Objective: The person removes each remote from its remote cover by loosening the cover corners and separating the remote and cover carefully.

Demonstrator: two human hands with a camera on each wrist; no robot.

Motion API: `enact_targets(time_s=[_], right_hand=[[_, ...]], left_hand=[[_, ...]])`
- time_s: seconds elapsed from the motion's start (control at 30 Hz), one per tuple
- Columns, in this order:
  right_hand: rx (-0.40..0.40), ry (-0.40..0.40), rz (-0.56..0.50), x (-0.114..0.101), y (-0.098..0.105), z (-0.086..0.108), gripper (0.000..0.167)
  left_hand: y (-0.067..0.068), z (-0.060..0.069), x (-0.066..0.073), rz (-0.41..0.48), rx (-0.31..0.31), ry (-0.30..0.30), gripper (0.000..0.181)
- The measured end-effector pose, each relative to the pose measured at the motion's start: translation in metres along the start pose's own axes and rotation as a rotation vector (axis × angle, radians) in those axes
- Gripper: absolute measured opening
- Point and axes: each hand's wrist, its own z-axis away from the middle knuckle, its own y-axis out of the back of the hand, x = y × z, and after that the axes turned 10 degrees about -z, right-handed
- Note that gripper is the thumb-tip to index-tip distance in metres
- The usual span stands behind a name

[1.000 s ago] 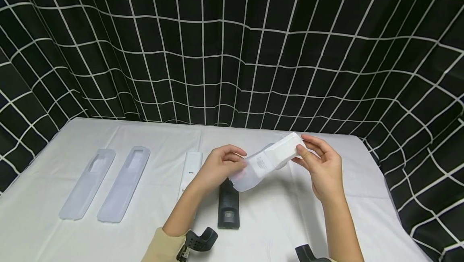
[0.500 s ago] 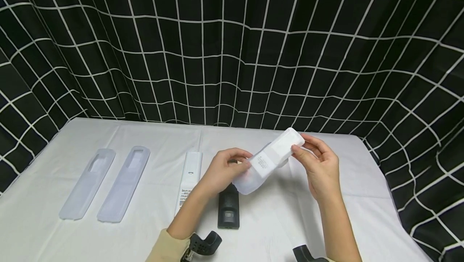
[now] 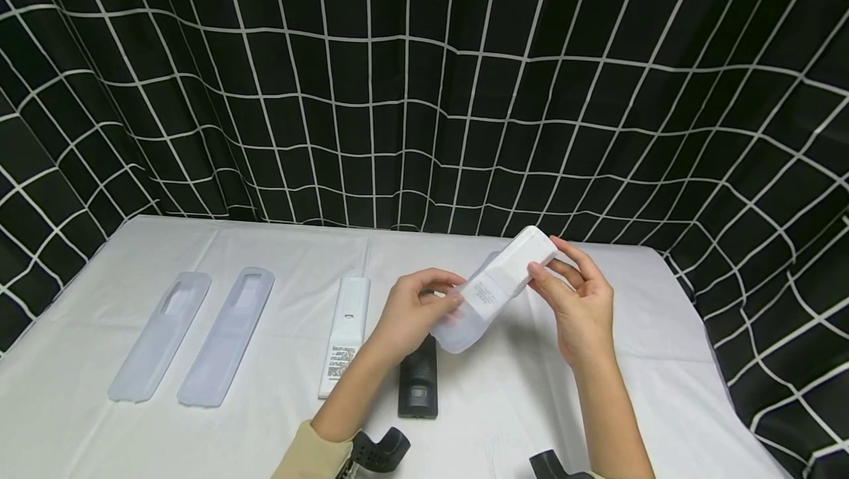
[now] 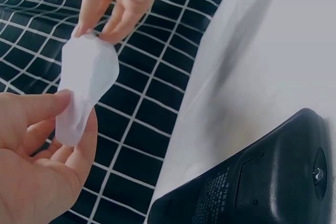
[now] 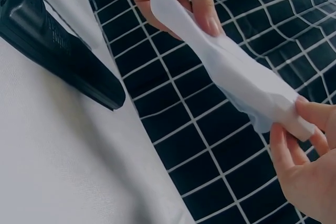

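Observation:
My left hand [image 3: 414, 313] pinches a translucent, soft remote cover [image 3: 456, 330] near its closed lower end. A white remote control [image 3: 524, 254] lies partly inside that cover, its bare end pointing up and right. The fingers and thumb of my right hand [image 3: 584, 309] grip the bare end of this remote. Both things are held tilted above the table; in the right wrist view the cover's loose edge [image 5: 257, 121] bulges out beside the remote. Below my left hand, a black remote [image 3: 418, 383] lies on the table, its upper part hidden by the hand.
A second white remote [image 3: 348, 317] lies left of the black one, partly behind my left forearm. Two more translucent covers [image 3: 161, 335] lie side by side at the left on the white tablecloth [image 3: 285, 435]. A black curtain with white grid lines [image 3: 424, 96] surrounds the table's back and sides.
My hands have drawn closer together, the right moving left and the left slightly right. The held remote sits a little deeper in the cover and tilts more steeply.

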Motion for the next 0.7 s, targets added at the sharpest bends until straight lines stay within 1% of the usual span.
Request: enact_targets(time_s=[0.2,0.37,0.5,0.7], right_hand=[[0.028,0.022,0.002,-0.0010,-0.0018,0.0005,0.046],[0.047,0.041,-0.021,-0.0027,-0.0027,0.0002,0.046],[0.071,0.059,-0.034,-0.0037,-0.0036,0.0004,0.046],[0.096,0.076,-0.059,-0.0040,-0.0048,0.0004,0.046]], left_hand=[[0.0000,0.0009,0.0030,-0.024,0.019,0.008,0.023],[-0.0003,0.0003,0.0012,-0.039,0.041,-0.004,0.022],[-0.0008,0.0000,-0.0003,-0.044,0.041,-0.013,0.022],[0.0006,0.0000,0.0019,-0.050,0.039,0.004,0.022]])
